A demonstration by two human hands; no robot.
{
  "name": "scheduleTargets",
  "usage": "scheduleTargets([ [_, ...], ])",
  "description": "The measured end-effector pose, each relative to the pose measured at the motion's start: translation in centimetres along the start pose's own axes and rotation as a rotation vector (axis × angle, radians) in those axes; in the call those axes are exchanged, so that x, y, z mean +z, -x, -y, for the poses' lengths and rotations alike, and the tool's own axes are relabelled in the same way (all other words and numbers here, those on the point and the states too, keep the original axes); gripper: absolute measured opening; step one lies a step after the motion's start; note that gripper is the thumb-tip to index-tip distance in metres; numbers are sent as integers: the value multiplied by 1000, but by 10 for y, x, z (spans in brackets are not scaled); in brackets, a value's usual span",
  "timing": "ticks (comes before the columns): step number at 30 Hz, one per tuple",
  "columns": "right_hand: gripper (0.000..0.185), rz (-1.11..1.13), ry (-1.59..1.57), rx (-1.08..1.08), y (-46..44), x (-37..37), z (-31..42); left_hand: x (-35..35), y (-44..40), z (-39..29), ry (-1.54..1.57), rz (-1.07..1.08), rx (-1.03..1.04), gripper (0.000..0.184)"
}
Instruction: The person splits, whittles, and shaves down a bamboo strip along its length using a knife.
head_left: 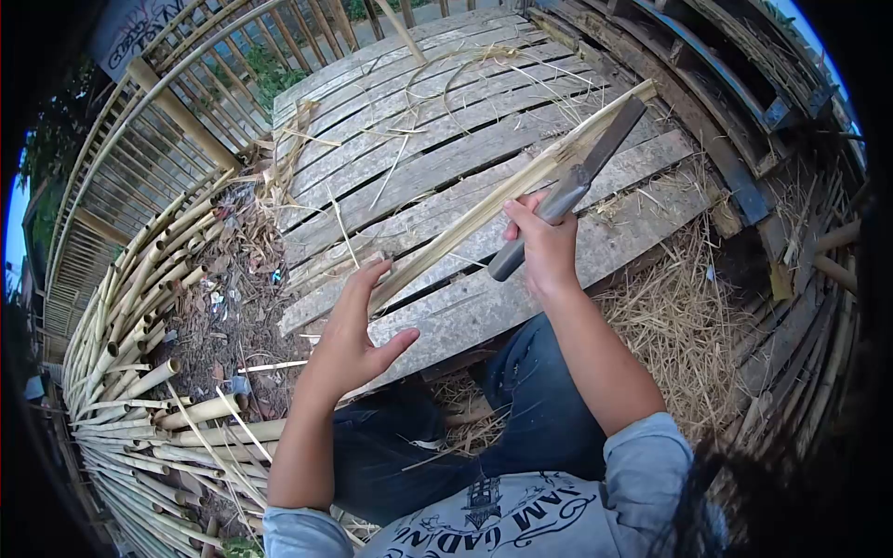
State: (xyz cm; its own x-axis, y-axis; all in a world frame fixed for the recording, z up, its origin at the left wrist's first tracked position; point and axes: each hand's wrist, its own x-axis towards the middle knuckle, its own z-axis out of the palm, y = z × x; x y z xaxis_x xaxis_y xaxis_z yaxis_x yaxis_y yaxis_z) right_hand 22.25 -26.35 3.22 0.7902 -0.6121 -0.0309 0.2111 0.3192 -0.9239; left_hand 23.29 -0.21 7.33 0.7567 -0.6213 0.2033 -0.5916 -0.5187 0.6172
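Grasping the knife [612, 137] in the right grip [544, 244]; spreading the left grip [349, 335] open near the split-bamboo strip [465, 223], stretched toward two o'clock across the slatted desk [456, 325]. Probably light, stiff, splintery; best held at the eight o'clock end, off the edges.

Soft, even daylight; faint shadows; strong fisheye bending toward edges, corners black; centre fairly sharp
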Motion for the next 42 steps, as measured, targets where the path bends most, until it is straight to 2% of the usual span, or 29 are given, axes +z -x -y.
scheduleTargets([
  [3, 26, 32, -72, 13, 3, 3, 3, 4, -1, 38, 33, 43, -103, 78],
  [5, 26, 55, -110, 27, 4, 5, 4, -5, 2, 58, 50, 229, -267, 75],
  [6, 26, 50, -110, 36, 5, 5, 4, 1, 8, 72, 73, 210, -153, 57],
  [7, 26, 46, -109, 47, 5, 4, 3, -1, 9, 74, 82, 193, -180, 57],
  [9, 26, 100, -103, 72, 4, 2, 1, -2, 6, 72, 167, 596, -336, 40],
  [11, 26, 83, -130, 70, 5, 3, 3, 5, 13, 70, 224, 498, -280, 34],
  [13, 25, 81, -149, 82, 5, 4, 2, 2, 6, 54, 419, 588, -428, 34],
  [14, 25, 105, -167, 92, 6, 3, 3, 11, 10, 57, 520, 532, -335, 39],
  [15, 25, 131, -184, 99, 6, 3, 6, 11, 7, 54, 524, 527, -327, 39],
  [17, 26, 154, -179, 93, 4, 1, 6, 9, 1, 43, 724, 699, -568, 46],
  [18, 26, 132, -130, 94, 4, 1, 8, 9, 0, 39, 648, 716, -502, 52],
  [23, 24, 27, 143, 50, 13, -22, 41, 14, 4, 31, 682, 577, -425, 50],
  [25, 22, 112, 291, 80, 30, -60, 57, 10, 5, 29, 605, 440, -392, 49],
  [27, 20, 194, 592, 81, 58, -84, 74, 5, 6, 28, 545, 478, -426, 48],
  [29, 19, 570, 650, 353, 74, -115, 84, 9, 9, 28, 527, 403, -380, 48],
  [30, 19, 568, 656, 358, 77, -114, 83, 9, 9, 27, 510, 419, -389, 48],
  [32, 20, 655, 649, 743, 89, -118, 78, 13, 10, 21, 501, 418, -362, 48],
  [34, 20, 520, 454, 662, 81, -129, 74, 15, 11, 16, 519, 402, -354, 49],
  [35, 17, 330, 468, 581, 76, -129, 70, 14, 11, 13, 534, 414, -385, 49],
  [37, 14, 18, 913, 148, 60, -132, 55, 18, 15, 14, 557, 413, -442, 50],
  [39, 13, -30, 852, 169, 62, -143, 59, 15, 17, 10, 551, 410, -503, 49],
  [41, 13, 1, 921, 109, 82, -122, 64, 16, 20, 13, 499, 400, -502, 48],
  [42, 17, 97, 1052, 97, 95, -119, 62, 16, 22, 15, 500, 411, -504, 48],
])
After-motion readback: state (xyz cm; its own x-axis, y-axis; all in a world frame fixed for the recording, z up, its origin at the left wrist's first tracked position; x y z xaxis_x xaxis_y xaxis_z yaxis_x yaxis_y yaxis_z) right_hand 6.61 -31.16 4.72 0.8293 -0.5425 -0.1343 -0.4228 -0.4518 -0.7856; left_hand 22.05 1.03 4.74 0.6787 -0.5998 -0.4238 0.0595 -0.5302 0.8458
